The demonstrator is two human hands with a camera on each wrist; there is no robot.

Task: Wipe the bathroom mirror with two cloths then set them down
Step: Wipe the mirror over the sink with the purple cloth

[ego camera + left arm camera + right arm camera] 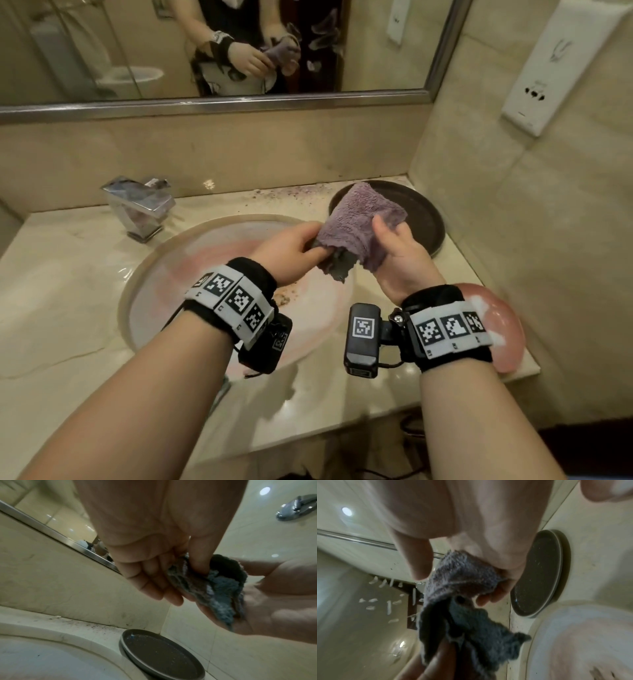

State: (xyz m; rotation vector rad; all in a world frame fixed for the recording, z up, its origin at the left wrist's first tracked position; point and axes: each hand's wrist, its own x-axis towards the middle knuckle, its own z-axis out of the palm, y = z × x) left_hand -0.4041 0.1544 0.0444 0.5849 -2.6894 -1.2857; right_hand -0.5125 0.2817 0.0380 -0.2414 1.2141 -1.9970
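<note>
- Beige marble counter (61, 301) with a round basin (164, 274) set in it, tiled walls behind, and the mirror (171, 68) with its metal frame above
- left hand (291, 251) pinches the grey cloth (337, 267) between thumb and curled fingers (150, 582), at the cloth's lower edge
- right hand (400, 260) grasps the purple cloth (359, 219), fingers folded under it and the thumb raised against its near side
- the two cloths touch and overlap between the hands, held in the air above the basin's right rim, the purple one uppermost
- a dark round tray (424, 219) lies on the counter just behind the cloths, in the corner
- a chrome tap (140, 205) stands left of the basin; a pink dish (503, 329) sits at the counter's right edge
</note>
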